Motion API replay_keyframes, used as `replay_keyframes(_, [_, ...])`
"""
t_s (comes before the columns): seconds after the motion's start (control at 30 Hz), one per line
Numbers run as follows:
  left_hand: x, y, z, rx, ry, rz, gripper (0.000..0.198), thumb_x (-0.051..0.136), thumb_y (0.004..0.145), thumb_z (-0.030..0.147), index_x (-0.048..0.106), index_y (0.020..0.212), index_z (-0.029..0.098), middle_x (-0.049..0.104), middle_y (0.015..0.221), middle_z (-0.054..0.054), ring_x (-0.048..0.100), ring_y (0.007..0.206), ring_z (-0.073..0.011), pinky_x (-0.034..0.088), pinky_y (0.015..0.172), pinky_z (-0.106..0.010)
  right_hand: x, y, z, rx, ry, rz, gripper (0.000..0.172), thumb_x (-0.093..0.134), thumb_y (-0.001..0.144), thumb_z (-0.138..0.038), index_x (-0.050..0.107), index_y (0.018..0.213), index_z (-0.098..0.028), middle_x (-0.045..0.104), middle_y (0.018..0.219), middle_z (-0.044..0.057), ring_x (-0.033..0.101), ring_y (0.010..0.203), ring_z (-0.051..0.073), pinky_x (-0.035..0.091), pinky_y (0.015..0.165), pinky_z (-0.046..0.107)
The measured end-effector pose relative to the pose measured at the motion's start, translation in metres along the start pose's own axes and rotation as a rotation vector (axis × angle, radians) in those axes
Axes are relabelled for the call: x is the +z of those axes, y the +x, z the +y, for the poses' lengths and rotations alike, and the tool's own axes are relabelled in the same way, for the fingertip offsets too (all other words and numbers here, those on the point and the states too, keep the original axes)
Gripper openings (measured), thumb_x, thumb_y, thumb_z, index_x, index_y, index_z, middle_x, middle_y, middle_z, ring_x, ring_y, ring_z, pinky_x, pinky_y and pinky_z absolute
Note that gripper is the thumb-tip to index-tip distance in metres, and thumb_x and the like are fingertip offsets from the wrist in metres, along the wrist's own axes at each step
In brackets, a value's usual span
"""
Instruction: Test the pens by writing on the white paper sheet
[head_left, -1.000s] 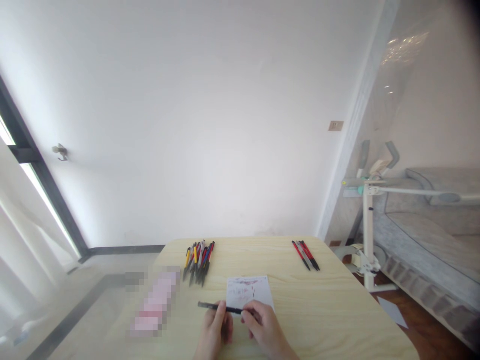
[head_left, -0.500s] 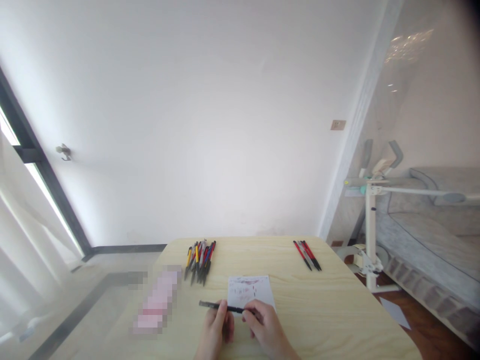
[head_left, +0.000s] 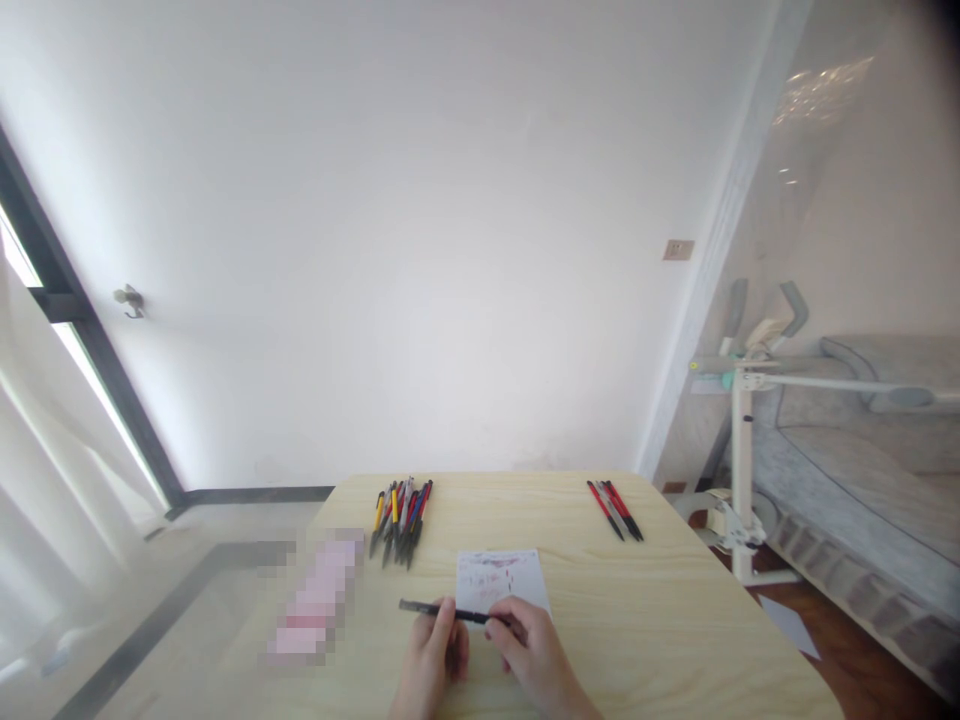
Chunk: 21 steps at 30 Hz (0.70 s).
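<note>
A black pen (head_left: 471,617) lies crosswise between my two hands, just over the near part of a white paper sheet (head_left: 525,577) with reddish and dark scribbles. My left hand (head_left: 436,645) is closed around the pen's barrel, its thumb on top. At the other end, the fingertips of my right hand (head_left: 529,645) pinch the pen. A bundle of pens (head_left: 401,522) in yellow, red, blue and grey lies at the table's back left. Several red and grey pens (head_left: 615,510) lie side by side at the back right.
The light wooden table (head_left: 645,620) stands against a white wall (head_left: 450,250). A blurred pink item (head_left: 315,600) is at its left edge. To the right are an exercise bike (head_left: 742,450), a grey sofa (head_left: 840,480) and a paper sheet (head_left: 789,625) on the floor.
Both hands keep their hold on the pen and have barely moved. My right fingers have shifted very slightly along it. The pens on the table lie as before.
</note>
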<state>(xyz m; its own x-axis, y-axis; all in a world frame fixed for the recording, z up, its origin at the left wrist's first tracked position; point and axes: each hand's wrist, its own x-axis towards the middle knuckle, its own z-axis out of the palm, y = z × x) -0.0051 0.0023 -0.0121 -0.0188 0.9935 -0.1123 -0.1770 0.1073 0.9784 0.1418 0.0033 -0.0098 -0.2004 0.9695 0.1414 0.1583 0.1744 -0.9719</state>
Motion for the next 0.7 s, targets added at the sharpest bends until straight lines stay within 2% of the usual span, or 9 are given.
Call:
replay_keyframes(0.37, [-0.0024, 0.0019, -0.0043, 0.02, -0.008, -0.027, 0.051, 0.048, 0.073, 0.06, 0.042, 0.044, 0.018, 0.044, 0.036, 0.004, 0.04, 0.031, -0.0079, 0.026, 0.034, -0.02, -0.0003, -0.0006, 0.0026, -0.005, 0.013, 0.008, 0.031, 0.053, 0.077, -0.046, 0.06, 0.08, -0.015, 0.049, 0.055, -0.003, 0.043, 0.043, 0.008, 0.038, 0.04, 0.018])
replay_keyframes(0.7, [0.0019, -0.0019, 0.003, 0.003, -0.009, 0.004, 0.054, 0.05, 0.068, 0.064, 0.042, 0.041, 0.018, 0.042, 0.034, 0.004, 0.04, 0.03, -0.0081, 0.025, 0.034, -0.021, 0.0008, -0.0003, 0.0065, -0.023, 0.05, 0.012, 0.031, 0.049, 0.081, -0.045, 0.056, 0.091, -0.017, 0.056, 0.071, 0.001, 0.046, 0.045, 0.008, 0.036, 0.039, 0.018])
